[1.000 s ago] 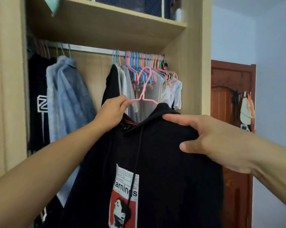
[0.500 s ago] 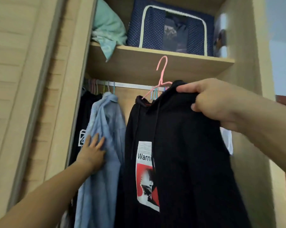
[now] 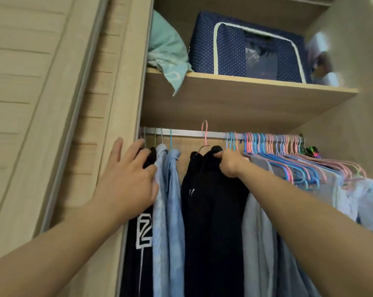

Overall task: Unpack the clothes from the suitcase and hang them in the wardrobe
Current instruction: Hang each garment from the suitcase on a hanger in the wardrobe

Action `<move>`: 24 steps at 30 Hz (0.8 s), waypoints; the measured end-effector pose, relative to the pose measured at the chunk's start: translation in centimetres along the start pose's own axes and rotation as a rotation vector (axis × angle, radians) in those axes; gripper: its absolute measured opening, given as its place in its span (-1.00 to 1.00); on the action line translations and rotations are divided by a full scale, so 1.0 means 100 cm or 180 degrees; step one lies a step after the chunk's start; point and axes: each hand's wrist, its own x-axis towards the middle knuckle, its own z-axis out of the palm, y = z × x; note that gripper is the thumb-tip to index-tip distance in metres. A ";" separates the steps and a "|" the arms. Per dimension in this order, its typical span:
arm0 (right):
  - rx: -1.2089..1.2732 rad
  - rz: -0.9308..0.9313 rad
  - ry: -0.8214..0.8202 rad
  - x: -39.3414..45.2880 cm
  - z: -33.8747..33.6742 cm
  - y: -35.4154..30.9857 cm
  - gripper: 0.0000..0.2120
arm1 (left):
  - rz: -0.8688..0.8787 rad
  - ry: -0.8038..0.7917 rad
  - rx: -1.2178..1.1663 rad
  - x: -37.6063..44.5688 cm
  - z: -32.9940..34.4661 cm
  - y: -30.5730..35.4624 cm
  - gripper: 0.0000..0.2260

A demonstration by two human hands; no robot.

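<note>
Inside wardrobe (image 3: 125,61), below shelf: black hoodie (image 3: 213,211) on pink hanger (image 3: 205,133), hook at rail (image 3: 187,132). Right hand (image 3: 229,162) grasps hoodie shoulder. Left hand (image 3: 127,179), fingers spread, presses blue shirt (image 3: 168,200) leftward.

A dotted navy storage box (image 3: 228,50) and crumpled teal cloth (image 3: 168,54) sit on what looks like a wooden shelf (image 3: 245,97).
</note>
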 end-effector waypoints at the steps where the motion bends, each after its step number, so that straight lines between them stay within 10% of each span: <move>1: -0.0119 0.0037 -0.0150 0.001 0.007 0.001 -0.47 | 0.0011 0.0082 -0.0005 -0.001 0.005 0.001 -0.71; 11: -0.0277 0.0398 0.0499 0.022 -0.012 -0.006 -0.67 | -0.0253 0.0134 0.0089 0.004 0.003 0.021 -0.75; 19: -0.1333 0.0142 -0.0404 0.014 -0.003 -0.012 -0.65 | -0.0154 0.0044 0.0163 0.001 0.007 0.013 -0.77; 24: -0.1216 -0.0426 0.1186 -0.012 -0.020 0.025 -0.64 | -0.0195 0.0096 0.0163 0.004 0.007 0.017 -0.73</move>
